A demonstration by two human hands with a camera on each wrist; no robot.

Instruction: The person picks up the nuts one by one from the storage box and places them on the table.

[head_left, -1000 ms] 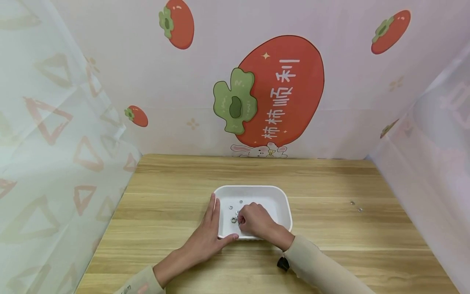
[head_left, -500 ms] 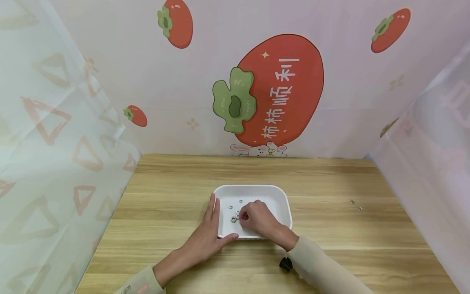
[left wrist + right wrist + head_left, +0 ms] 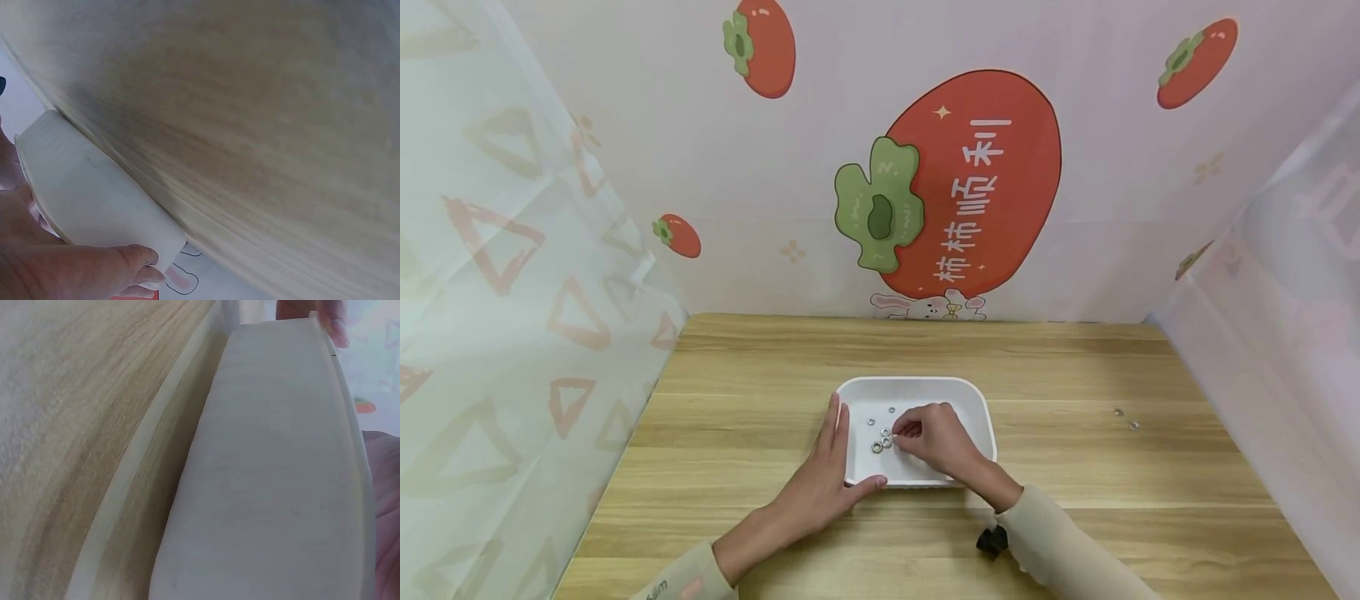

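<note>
A white tray (image 3: 966,433) stands on the wooden table, with several small metal nuts (image 3: 877,447) on the left part of its floor. My left hand (image 3: 812,492) lies against the tray's left side with straight fingers, its thumb along the front edge; the left wrist view shows its fingers touching the tray wall (image 3: 94,181). Inside the tray, my right hand (image 3: 942,440) has curled fingers, with index finger and thumb close together just right of the nuts. Whether something small is between those fingertips is too small to tell.
Two small metal pieces, a rear one (image 3: 1118,412) and a front one (image 3: 1134,426), lie on the table (image 3: 1075,483) to the right. A black object (image 3: 992,542) shows beside the right sleeve. Printed cloth walls (image 3: 760,167) border the table at the back and sides.
My right hand has moved up and slightly right, off the nuts at the front, so more of them show. The left hand and tray stay in place.
</note>
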